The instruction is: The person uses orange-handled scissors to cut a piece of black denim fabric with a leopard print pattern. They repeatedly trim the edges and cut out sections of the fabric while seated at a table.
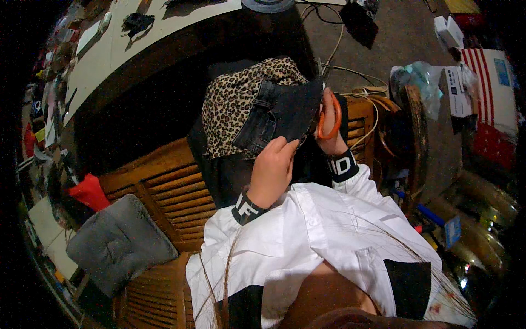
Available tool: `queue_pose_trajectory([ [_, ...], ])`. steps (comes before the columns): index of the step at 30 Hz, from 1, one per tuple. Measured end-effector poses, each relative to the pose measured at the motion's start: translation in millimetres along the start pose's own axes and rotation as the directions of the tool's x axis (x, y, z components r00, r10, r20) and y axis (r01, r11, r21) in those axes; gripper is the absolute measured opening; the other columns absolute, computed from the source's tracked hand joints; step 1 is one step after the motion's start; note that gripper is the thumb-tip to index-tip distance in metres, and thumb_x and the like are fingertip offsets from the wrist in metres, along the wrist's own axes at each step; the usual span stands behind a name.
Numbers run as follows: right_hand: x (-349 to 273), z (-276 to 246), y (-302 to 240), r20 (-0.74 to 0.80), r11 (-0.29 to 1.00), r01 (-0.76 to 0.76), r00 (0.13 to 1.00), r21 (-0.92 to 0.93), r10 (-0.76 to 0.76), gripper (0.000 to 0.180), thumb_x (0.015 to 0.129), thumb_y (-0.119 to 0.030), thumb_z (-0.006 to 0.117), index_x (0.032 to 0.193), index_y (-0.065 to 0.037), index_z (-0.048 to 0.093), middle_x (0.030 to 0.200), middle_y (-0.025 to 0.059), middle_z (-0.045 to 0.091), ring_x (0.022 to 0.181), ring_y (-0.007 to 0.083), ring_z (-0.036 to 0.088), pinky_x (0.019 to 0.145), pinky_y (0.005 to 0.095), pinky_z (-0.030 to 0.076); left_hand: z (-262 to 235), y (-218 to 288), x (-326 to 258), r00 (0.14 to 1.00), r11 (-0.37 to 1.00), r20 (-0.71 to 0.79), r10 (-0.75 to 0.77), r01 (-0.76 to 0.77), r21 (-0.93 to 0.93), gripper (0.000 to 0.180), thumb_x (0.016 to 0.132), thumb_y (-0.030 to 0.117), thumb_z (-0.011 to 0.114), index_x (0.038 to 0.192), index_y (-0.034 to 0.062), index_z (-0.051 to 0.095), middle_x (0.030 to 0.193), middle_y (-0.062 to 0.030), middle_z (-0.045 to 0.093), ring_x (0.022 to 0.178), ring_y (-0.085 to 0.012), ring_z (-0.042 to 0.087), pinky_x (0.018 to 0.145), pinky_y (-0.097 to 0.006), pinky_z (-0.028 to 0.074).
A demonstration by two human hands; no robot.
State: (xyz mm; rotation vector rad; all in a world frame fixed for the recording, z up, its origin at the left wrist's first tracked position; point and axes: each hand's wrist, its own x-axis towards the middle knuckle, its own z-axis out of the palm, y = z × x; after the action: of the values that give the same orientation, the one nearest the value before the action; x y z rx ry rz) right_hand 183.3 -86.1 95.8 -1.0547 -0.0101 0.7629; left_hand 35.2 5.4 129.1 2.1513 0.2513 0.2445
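Observation:
My right hand (327,123) is closed around scissors with orange handles (338,116). Their blades point away from me along the right edge of a dark grey denim piece (296,109) with a seamed pocket and belt loops. My left hand (272,171) pinches the near edge of this denim, its fingertips bent over the cloth. Leopard-print fabric (227,104) lies spread on my lap under and to the left of the denim. Whether the blades touch the cloth I cannot tell.
A slatted wooden bench (175,192) is under me, with a grey cushion (120,241) and red cloth (89,192) to the left. A pale table (181,27) stands beyond. Right are a wooden armrest (415,126), loose cables (342,38) and a clear plastic bag (423,82).

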Motion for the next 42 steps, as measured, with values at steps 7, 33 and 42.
queue_pose_trajectory([
  [7, 27.8, -33.6, 14.6, 0.106, 0.984, -0.030, 0.994, 0.177, 0.011, 0.054, 0.094, -0.053, 0.035, 0.106, -0.005, 0.057, 0.099, 0.0050, 0.062, 0.092, 0.0147, 0.059, 0.079, 0.0277, 0.048, 2.5, -1.8, -0.6, 0.996, 0.997, -0.060, 0.067, -0.068, -0.023, 0.026, 0.073, -0.006, 0.059, 0.099, -0.0020, 0.058, 0.080, -0.0164, 0.050, 0.074, -0.0352, 0.053, 0.063, -0.040, 0.044],
  [33, 15.2, -32.7, 67.0, -0.021, 0.987, -0.153, 0.988, 0.044, 0.154, 0.024, 0.093, -0.031, 0.053, 0.086, -0.008, 0.050, 0.065, 0.0001, 0.050, 0.046, 0.0084, 0.046, 0.043, 0.0225, 0.042, -356.0, -68.6, 314.9, 0.831, 0.973, -0.547, -0.102, -0.032, -0.230, 0.025, 0.083, 0.015, 0.056, 0.101, -0.0020, 0.062, 0.090, -0.0050, 0.063, 0.080, -0.0172, 0.060, 0.071, -0.028, 0.047],
  [42, 8.5, -14.6, 72.1, 0.046, 0.976, -0.213, 0.975, -0.056, 0.215, 0.028, 0.094, -0.034, 0.051, 0.083, -0.008, 0.050, 0.062, -0.0002, 0.049, 0.050, 0.0075, 0.048, 0.047, 0.0236, 0.042, -148.5, -230.3, 395.5, 0.937, 0.720, -0.241, -0.251, 0.347, 0.601, 0.075, 0.080, 0.063, 0.046, 0.136, 0.0139, 0.038, 0.136, -0.0262, 0.035, 0.125, -0.0458, 0.032, 0.102, -0.052, 0.026],
])
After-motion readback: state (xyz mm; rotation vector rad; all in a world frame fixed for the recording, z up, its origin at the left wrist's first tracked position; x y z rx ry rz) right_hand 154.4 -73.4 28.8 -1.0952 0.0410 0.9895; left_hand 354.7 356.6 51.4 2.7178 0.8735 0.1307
